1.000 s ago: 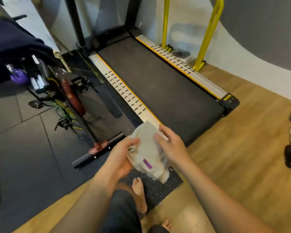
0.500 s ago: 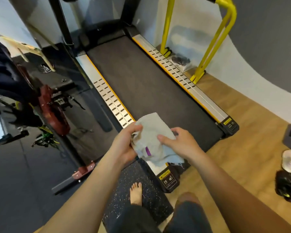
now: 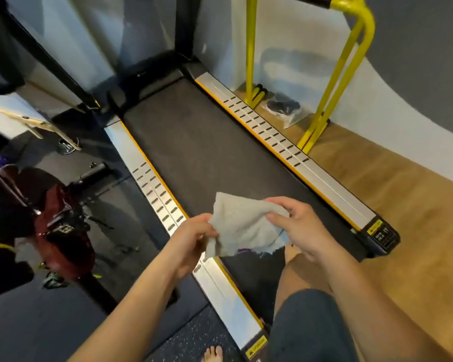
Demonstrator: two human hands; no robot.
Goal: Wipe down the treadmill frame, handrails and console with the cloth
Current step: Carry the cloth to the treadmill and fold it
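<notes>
A pale grey cloth (image 3: 243, 226) hangs spread between both my hands above the rear half of the treadmill. My left hand (image 3: 191, 241) pinches its lower left edge. My right hand (image 3: 298, 228) grips its right side. Below lies the black treadmill belt (image 3: 209, 152), flanked by the silver left side rail (image 3: 152, 184) and the silver right side rail (image 3: 293, 155). Black uprights (image 3: 183, 24) rise at the far end; the console is out of view. My right leg is raised over the belt's rear end.
A yellow tubular frame (image 3: 335, 82) stands right of the treadmill on the wooden floor (image 3: 403, 205), with a bagged dark item (image 3: 283, 108) at its foot. An exercise bike with a dark red flywheel (image 3: 60, 231) stands close on the left over black mats.
I have stepped forward, so the treadmill's rear end now lies under me. The cloth has opened out wider between my hands, and my right leg has lifted over the belt.
</notes>
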